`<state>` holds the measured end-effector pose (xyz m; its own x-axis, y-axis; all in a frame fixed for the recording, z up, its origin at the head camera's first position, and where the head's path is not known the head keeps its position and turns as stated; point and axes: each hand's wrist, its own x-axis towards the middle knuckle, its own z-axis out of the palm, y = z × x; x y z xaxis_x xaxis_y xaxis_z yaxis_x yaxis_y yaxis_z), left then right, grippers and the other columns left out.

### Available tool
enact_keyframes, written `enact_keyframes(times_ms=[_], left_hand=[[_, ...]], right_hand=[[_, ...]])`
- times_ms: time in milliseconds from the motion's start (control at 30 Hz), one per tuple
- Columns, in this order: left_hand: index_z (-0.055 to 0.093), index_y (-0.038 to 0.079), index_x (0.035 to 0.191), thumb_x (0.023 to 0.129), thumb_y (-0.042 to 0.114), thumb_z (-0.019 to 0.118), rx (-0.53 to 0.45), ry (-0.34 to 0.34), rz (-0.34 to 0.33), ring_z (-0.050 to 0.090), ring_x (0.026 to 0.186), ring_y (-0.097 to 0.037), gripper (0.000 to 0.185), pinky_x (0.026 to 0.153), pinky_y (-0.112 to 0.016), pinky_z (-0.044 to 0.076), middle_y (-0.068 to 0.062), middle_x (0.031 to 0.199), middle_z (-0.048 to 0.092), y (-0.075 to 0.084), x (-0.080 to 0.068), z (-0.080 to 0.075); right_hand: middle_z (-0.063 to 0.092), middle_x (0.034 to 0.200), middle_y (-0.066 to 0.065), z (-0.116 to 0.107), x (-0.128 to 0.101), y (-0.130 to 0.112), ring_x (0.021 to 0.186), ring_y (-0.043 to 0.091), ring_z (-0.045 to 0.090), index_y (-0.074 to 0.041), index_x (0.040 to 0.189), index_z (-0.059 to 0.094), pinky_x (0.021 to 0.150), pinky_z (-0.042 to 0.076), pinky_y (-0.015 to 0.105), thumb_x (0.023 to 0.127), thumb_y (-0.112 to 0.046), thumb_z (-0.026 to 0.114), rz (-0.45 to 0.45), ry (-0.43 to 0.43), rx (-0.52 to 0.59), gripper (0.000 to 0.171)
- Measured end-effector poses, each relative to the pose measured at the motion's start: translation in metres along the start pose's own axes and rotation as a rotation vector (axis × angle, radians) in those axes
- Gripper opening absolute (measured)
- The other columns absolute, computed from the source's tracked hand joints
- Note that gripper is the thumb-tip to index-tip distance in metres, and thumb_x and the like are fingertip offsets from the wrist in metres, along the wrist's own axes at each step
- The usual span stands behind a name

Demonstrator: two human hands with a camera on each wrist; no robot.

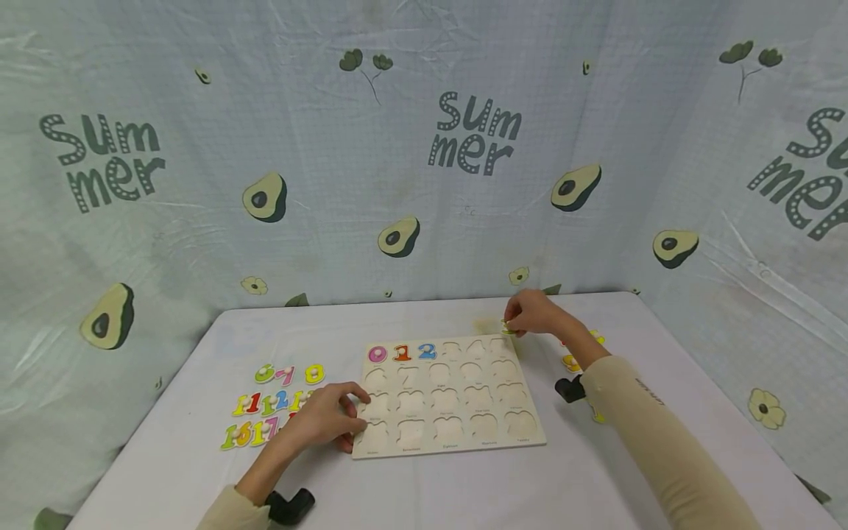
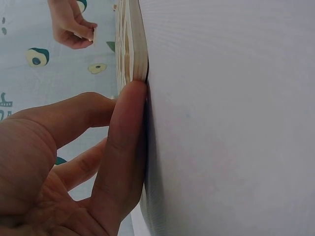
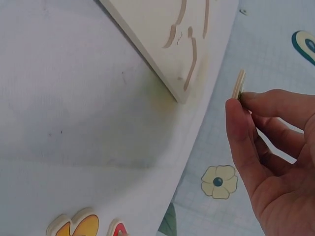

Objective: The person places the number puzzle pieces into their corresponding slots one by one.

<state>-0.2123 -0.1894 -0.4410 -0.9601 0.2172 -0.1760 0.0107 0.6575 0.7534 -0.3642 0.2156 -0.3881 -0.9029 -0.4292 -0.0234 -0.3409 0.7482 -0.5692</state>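
A pale wooden number puzzle board point(image 1: 424, 445) lies on the table, with the pieces 0 point(image 1: 377, 355), 1 point(image 1: 402, 352) and 2 point(image 1: 427, 351) seated in its back row. My left hand point(image 1: 324, 412) rests at the board's left edge. In the left wrist view, one fingertip point(image 2: 133, 91) touches the side of the board point(image 2: 140, 44). Above the board's back right corner, my right hand point(image 1: 533, 313) pinches a thin, yellowish number piece point(image 1: 507, 328). The right wrist view shows that piece point(image 3: 239, 84) edge-on between thumb and finger, so its number is hidden.
Left of the board lie rows of colourful number pieces point(image 1: 265, 405), partly behind the left hand. More pieces point(image 1: 571, 362) lie to the right, partly covered by the right arm. A patterned cloth point(image 1: 424, 280) hangs behind the white table point(image 1: 450, 493).
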Motion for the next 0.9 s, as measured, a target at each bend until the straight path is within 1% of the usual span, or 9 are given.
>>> enact_keyframes(times_ms=[133, 267, 433, 633, 767, 900], left_hand=[[0.068, 0.008, 0.116, 0.084, 0.006, 0.082, -0.004, 0.004, -0.001, 0.066, 0.048, -0.017, 0.034, 0.051, -0.030, 0.056, -0.008, 0.083, 0.059, -0.001, 0.000, 0.000], [0.069, 0.008, 0.116, 0.084, 0.007, 0.082, -0.004, 0.005, -0.014, 0.066, 0.048, -0.017, 0.035, 0.051, -0.029, 0.055, -0.008, 0.083, 0.059, -0.001, -0.001, 0.001], [0.069, 0.008, 0.115, 0.084, 0.007, 0.082, -0.004, 0.010, -0.020, 0.065, 0.048, -0.017, 0.035, 0.051, -0.029, 0.055, -0.008, 0.083, 0.059, -0.001, -0.002, 0.001], [0.068, 0.006, 0.117, 0.085, 0.005, 0.081, -0.033, -0.014, 0.018, 0.066, 0.049, -0.017, 0.034, 0.051, -0.032, 0.057, -0.008, 0.082, 0.059, -0.003, -0.001, 0.000], [0.067, 0.005, 0.117, 0.085, 0.004, 0.080, -0.054, -0.029, 0.039, 0.067, 0.049, -0.018, 0.034, 0.052, -0.034, 0.058, -0.008, 0.082, 0.059, -0.003, -0.001, -0.002], [0.067, 0.005, 0.117, 0.085, 0.005, 0.080, -0.048, -0.027, 0.037, 0.067, 0.049, -0.018, 0.034, 0.052, -0.033, 0.058, -0.008, 0.082, 0.058, -0.002, -0.001, -0.002]], right_hand=[[0.073, 0.086, 0.012, 0.005, 0.004, -0.002, 0.068, 0.014, 0.069, 0.000, 0.091, 0.072, 0.070, 0.060, 0.033, 0.090, -0.004, 0.067, 0.028, -0.002, -0.010, 0.006], [0.073, 0.085, 0.012, 0.013, 0.009, -0.004, 0.068, 0.014, 0.069, 0.001, 0.091, 0.072, 0.069, 0.060, 0.032, 0.091, -0.004, 0.068, 0.040, -0.004, -0.015, 0.006], [0.072, 0.083, 0.010, 0.021, 0.013, -0.011, 0.067, 0.013, 0.069, 0.000, 0.090, 0.072, 0.066, 0.057, 0.028, 0.090, -0.004, 0.069, 0.026, -0.003, -0.023, 0.005], [0.071, 0.080, 0.008, 0.027, 0.015, -0.022, 0.066, 0.013, 0.067, -0.002, 0.088, 0.072, 0.065, 0.056, 0.029, 0.090, -0.005, 0.070, 0.007, -0.019, -0.017, 0.004], [0.071, 0.081, 0.008, 0.031, 0.017, -0.026, 0.067, 0.013, 0.068, -0.002, 0.088, 0.071, 0.065, 0.057, 0.028, 0.091, -0.003, 0.068, -0.008, -0.024, 0.006, 0.004], [0.072, 0.082, 0.011, 0.037, 0.019, -0.031, 0.067, 0.014, 0.071, 0.000, 0.089, 0.072, 0.067, 0.060, 0.031, 0.090, -0.001, 0.068, -0.043, -0.019, 0.029, 0.005]])
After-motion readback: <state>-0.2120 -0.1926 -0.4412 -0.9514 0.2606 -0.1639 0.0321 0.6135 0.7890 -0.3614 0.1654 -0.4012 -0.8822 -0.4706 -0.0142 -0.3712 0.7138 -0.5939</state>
